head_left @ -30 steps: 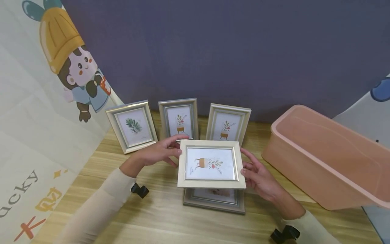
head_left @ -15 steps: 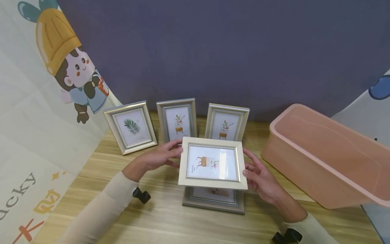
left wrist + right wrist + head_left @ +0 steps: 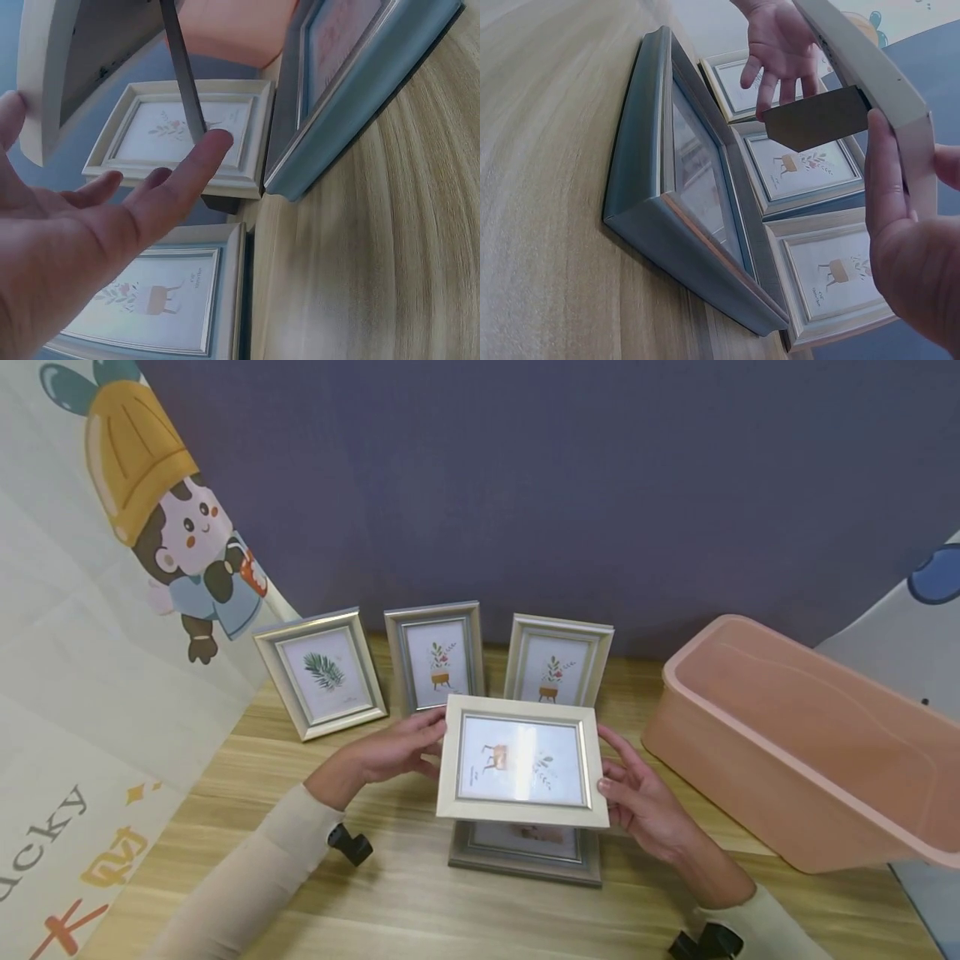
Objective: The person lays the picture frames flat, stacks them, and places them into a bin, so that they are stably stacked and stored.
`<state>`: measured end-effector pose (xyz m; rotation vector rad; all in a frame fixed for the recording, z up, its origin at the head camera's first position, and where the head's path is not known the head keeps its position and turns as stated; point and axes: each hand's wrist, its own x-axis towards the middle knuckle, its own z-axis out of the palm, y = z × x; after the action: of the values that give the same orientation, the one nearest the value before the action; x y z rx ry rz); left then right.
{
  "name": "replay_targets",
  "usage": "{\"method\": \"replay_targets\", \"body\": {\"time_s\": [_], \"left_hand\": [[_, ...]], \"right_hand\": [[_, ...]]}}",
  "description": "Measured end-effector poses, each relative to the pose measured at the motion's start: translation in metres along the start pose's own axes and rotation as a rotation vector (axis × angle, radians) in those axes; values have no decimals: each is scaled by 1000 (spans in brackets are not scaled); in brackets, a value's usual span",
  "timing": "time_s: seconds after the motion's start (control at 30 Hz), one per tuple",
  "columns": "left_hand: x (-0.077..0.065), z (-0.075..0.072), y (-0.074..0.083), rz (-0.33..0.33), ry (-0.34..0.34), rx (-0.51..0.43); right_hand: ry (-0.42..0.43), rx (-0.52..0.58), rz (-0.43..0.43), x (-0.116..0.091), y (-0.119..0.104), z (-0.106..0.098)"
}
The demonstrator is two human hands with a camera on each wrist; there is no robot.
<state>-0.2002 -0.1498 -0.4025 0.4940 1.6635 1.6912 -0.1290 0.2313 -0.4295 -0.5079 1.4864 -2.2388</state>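
Both hands hold up a cream picture frame (image 3: 522,760), its potted-plant print turned sideways. My left hand (image 3: 397,747) holds its left edge, thumb at the border. In the left wrist view, the left hand's fingers (image 3: 172,187) stretch out behind it, one fingertip at the thin dark stand leg (image 3: 184,71). The right hand (image 3: 645,793) grips the right edge, thumb in front and fingers behind. From the right wrist view, the back stand (image 3: 817,120) sticks out behind the frame. Below lies a grey-brown picture frame (image 3: 525,860) face up on the table, partly covered by the held one.
Three picture frames stand behind the hands: one with a green leaf (image 3: 322,672), a grey one (image 3: 435,656) and a cream one (image 3: 558,660). A pink plastic bin (image 3: 750,760) stands at the right of the wooden table (image 3: 390,910). Dark blue backing (image 3: 562,485) rises behind.
The held frame has shifted slightly up and tilted, so a bright reflection now crosses its glass. The left hand has moved slightly, its fingers going further behind the frame. The standing frames stay put.
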Motion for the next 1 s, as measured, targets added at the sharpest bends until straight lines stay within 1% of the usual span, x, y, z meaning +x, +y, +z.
{"method": "replay_targets", "body": {"time_s": [0.1, 0.27, 0.37, 0.5, 0.67, 1.0], "left_hand": [[1, -1, 0, 18, 35, 9], [2, 0, 0, 38, 119, 35], [3, 1, 1, 56, 153, 49], [3, 4, 3, 84, 180, 63], [2, 5, 4, 101, 214, 86], [4, 5, 4, 126, 221, 86]], "right_hand": [[-3, 5, -6, 0, 0, 0], [-6, 8, -13, -1, 1, -1], [-3, 5, -13, -1, 1, -1], [0, 8, -14, -2, 2, -2], [-3, 10, -19, -3, 4, -4], [-5, -8, -11, -4, 8, -7]]}}
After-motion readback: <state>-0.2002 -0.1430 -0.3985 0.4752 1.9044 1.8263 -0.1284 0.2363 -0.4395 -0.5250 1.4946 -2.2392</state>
